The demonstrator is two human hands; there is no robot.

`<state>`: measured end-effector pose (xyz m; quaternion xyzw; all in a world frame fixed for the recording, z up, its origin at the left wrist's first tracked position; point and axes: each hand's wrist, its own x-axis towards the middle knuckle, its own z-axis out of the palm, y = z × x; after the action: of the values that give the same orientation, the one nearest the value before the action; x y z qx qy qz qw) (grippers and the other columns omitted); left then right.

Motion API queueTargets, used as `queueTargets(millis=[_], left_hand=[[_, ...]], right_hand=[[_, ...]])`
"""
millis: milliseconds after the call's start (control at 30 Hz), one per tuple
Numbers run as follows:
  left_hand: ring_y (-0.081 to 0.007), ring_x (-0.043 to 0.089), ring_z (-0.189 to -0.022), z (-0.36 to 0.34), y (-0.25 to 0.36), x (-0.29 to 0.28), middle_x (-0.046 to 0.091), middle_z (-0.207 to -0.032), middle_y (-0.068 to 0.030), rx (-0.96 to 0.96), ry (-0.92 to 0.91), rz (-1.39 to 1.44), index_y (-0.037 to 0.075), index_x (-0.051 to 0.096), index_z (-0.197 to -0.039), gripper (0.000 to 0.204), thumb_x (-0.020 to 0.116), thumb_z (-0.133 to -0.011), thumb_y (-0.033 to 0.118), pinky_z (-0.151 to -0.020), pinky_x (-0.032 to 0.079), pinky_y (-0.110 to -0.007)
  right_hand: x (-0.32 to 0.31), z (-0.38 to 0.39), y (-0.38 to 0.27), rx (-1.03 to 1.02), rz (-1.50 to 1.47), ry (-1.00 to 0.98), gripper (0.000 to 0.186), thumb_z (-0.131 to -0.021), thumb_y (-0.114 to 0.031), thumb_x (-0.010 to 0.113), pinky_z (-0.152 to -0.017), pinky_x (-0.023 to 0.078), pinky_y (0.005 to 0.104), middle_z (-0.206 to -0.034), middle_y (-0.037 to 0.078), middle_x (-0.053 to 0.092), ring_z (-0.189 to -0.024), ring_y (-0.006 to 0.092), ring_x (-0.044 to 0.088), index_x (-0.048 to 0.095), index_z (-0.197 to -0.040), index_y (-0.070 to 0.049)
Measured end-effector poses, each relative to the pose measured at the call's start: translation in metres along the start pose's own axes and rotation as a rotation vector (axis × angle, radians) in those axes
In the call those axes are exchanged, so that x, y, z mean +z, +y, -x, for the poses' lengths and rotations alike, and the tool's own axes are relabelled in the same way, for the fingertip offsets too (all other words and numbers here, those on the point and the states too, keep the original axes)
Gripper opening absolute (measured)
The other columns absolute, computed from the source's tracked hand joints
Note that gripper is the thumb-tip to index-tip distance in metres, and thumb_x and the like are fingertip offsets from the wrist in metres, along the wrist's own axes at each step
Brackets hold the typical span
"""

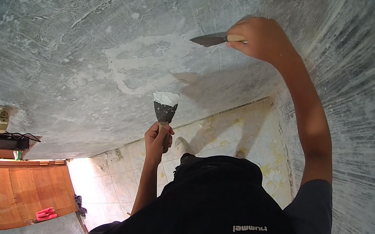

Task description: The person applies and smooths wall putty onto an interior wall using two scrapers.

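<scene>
My right hand [260, 39] is closed around the pale wooden handle of a pointed putty knife [209, 39]. Its dark blade is at the grey wall [85, 15]; whether it touches I cannot tell. Below, my left hand [158, 138] grips a wide scraper [164, 111] by its handle, blade upward. White filler paste [166, 97] covers the end of that blade. On the wall between and left of the two tools is a pale, uneven patch of filler [129, 65].
A second streaked wall [360, 121] meets this one at a corner on the right. Tiled floor [219, 134] with yellowish stains lies below. At the lower left are a power socket [2, 118], a dark shelf with cables [0, 139], a wooden door [26, 189] and a pink cloth [46, 214].
</scene>
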<state>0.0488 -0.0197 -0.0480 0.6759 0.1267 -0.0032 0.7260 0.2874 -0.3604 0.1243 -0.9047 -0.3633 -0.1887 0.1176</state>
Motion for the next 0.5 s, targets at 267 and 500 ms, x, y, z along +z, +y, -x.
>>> queueTargets(millis=[267, 500], left_hand=[[-0.0069, 0.053, -0.053, -0.007, 0.001, 0.013, 0.060, -0.065, -0.0026, -0.034, -0.021, -0.005, 0.004, 0.066, -0.093, 0.027, 0.063, -0.106, 0.027, -0.050, 0.041, -0.023], [-0.0070, 0.053, -0.052, -0.008, 0.002, 0.008, 0.060, -0.065, -0.0029, -0.042, -0.022, 0.018, 0.004, 0.065, -0.092, 0.027, 0.063, -0.106, 0.027, -0.047, 0.039, -0.023]], right_hand=[[0.015, -0.008, -0.017, -0.059, -0.021, -0.042, 0.020, -0.090, -0.037, 0.073, -0.071, 0.054, 0.0412, -0.085, 0.002, 0.072, -0.085, 0.0275, 0.070, 0.074, -0.087, -0.017], [0.013, 0.045, 0.024, 0.130, -0.138, 0.079, 0.026, -0.091, -0.041, 0.075, -0.073, 0.052, 0.0388, -0.087, 0.002, 0.066, -0.082, 0.0234, 0.066, 0.077, -0.098, -0.016]])
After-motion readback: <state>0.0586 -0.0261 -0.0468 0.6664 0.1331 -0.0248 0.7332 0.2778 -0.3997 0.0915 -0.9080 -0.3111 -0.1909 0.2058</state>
